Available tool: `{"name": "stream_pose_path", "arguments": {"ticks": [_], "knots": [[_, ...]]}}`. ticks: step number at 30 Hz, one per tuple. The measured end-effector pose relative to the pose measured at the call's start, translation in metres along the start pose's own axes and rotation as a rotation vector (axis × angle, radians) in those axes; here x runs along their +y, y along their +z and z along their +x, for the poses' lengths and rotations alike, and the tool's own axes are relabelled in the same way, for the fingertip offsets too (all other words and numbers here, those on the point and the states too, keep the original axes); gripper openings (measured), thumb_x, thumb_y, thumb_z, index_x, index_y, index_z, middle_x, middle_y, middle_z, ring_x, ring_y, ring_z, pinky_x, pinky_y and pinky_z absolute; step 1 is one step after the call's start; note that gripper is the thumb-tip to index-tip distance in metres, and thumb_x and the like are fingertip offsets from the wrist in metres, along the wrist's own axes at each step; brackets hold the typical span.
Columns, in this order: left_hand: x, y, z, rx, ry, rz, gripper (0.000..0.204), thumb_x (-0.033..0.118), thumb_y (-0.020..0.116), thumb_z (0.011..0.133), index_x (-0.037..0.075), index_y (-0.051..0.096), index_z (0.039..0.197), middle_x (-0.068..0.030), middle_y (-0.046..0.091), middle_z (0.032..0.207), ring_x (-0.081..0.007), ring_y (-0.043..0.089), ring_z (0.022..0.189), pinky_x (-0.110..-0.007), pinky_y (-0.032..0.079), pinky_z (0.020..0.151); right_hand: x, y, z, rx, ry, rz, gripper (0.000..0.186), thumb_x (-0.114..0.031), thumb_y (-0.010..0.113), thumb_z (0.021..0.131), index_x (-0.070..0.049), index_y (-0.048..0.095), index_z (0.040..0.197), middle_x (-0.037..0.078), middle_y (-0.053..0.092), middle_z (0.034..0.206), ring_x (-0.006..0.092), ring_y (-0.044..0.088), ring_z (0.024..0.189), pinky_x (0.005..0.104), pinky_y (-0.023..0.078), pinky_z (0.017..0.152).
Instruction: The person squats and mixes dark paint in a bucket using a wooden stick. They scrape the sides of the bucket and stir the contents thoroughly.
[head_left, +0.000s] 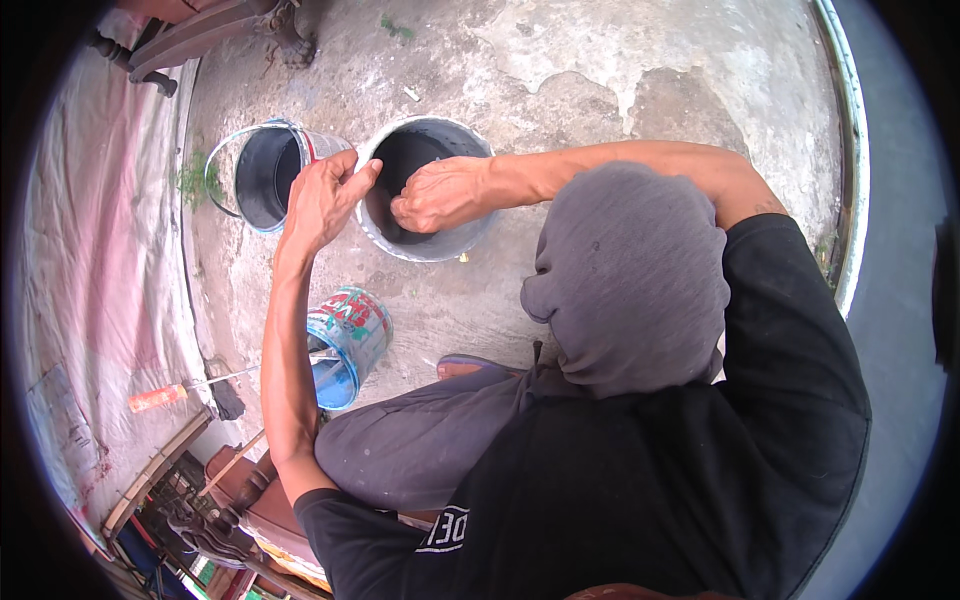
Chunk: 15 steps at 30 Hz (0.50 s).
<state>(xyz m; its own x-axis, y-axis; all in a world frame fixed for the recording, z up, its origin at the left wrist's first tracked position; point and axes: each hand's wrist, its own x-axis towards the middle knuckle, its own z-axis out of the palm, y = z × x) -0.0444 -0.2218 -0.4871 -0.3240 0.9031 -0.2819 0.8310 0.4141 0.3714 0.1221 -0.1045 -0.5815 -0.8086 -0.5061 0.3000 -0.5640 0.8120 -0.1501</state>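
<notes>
The likeliest trouble here is a tipped pail: the right hand presses down inside the near rim of the grey bucket, and a hard shove against that wall could rock it on the uneven concrete floor. A slip would also carry the wrist across the metal edge — a scrape, most probably. The left hand hovers just beside the rim, fingers loosely spread and holding nothing, so it steadies nothing at present. The right hand's fingers curl downward into the bucket; whether they grip anything I cannot tell (the palm hides them).

The grey bucket stands upright on the floor in front of the person, round, its inside dark, its outer wall pale and smeared. Just to its left sits a second bucket with a thin wire handle, also dark inside. Nearer the person, a small blue paint can leans — another thing an elbow could knock.
</notes>
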Motion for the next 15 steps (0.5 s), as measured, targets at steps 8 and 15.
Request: {"name": "stream_pose_path", "arguments": {"ticks": [8,15], "knots": [[0.003,0.001,-0.004,0.016,-0.016,-0.042,0.054,0.047,0.063,0.096,-0.001,0.047,0.077,-0.0163,0.042,0.064,-0.0301,0.043,0.061,-0.043,0.041,0.064,0.012,-0.030,-0.017,-0.028,0.094,0.123,0.012,-0.006,0.063,0.085,0.002,0.071,0.089,0.016,0.071,0.095,0.0335,0.074,0.092,0.0450,0.058,0.078],[-0.004,0.013,-0.019,0.077,-0.013,-0.045,0.054,0.047,0.064,0.097,0.000,0.052,0.076,-0.0154,0.044,0.061,-0.0300,0.046,0.057,-0.044,0.041,0.062,0.008,-0.071,-0.033,0.101,0.307,0.144,0.010,-0.011,0.065,0.087,-0.002,0.067,0.091,0.012,0.067,0.084,0.0324,0.070,0.078,0.0460,0.056,0.066]]}}
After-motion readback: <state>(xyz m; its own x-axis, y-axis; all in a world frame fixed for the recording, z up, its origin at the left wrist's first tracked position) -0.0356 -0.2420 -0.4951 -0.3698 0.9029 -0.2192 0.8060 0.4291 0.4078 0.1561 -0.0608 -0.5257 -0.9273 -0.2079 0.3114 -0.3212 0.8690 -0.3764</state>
